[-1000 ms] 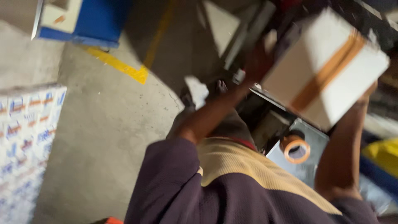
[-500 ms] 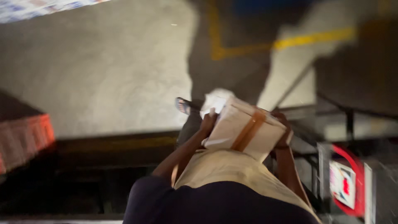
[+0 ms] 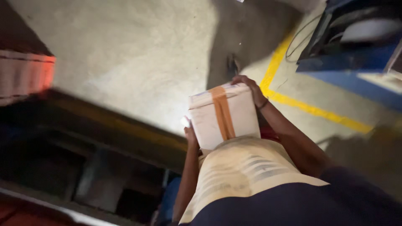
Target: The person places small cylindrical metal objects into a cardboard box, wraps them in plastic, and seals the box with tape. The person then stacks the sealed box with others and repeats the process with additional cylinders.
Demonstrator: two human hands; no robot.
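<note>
White cardboard box (image 3: 224, 115) with an orange tape strip along its long axis sits held at the chest, left hand (image 3: 191, 136) clasping its near side, right hand (image 3: 250, 88) gripping the far top corner above the concrete floor (image 3: 125, 62).

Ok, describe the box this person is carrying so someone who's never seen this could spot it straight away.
Start at the yellow floor line on the grey concrete floor, then look just left of its corner. There, against the person's chest, the left hand and right hand grip a white carton. It alone has an orange tape strip down its middle.
</note>
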